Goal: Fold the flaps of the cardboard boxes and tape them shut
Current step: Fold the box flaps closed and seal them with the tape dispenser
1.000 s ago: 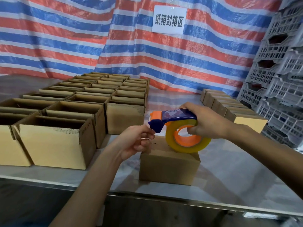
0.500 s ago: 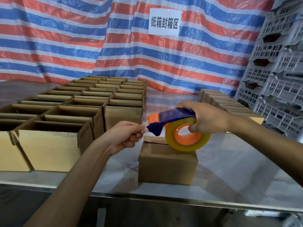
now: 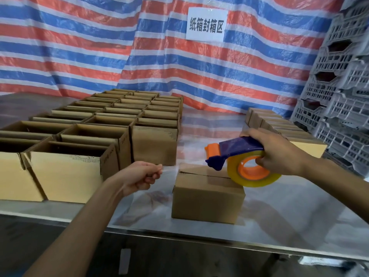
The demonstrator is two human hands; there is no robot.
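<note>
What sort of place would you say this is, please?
Likely a carton-sealing station in a warehouse: the sign reads "carton sealing area", rows of open cardboard boxes line the table, and the right hand holds a tape dispenser.

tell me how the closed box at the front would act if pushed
Probably slides easily: the table looks smooth and shiny. The box is likely light, being plain thin cardboard. Its low, wide shape makes tipping unlikely.
</note>
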